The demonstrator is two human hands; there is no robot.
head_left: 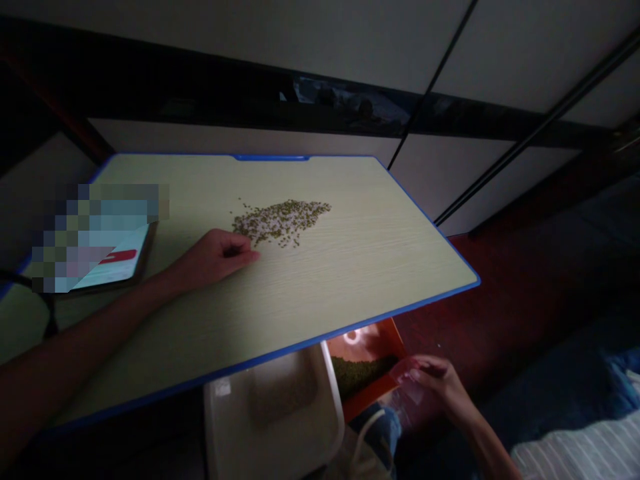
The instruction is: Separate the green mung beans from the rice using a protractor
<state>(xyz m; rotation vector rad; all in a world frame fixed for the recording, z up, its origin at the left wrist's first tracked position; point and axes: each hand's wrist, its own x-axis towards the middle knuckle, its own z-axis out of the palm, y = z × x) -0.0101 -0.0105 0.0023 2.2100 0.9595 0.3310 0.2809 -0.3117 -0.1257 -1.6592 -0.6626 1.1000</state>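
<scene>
Working in dim light before pale cabinet doors (320,33), at a tabletop (370,253) with blue rim. Having at far left a lit screen (115,270), partly blurred. Holding the left hand (217,257) just beside the near left end of the loose green grains (287,217), with curled fingers and only a narrow gap to the thumb; not being able to tell about any grain inside. Risking, perhaps, a scattering by sweeping too fast, and so losing some over the front edge, toward the pale tub (334,383) below. Farther right, pinching a pinkish clear piece (404,371) between the fingers of the right hand (441,381), at the rim of the orange bin (367,398). Risking there, maybe, a drop by gripping too weakly.
</scene>
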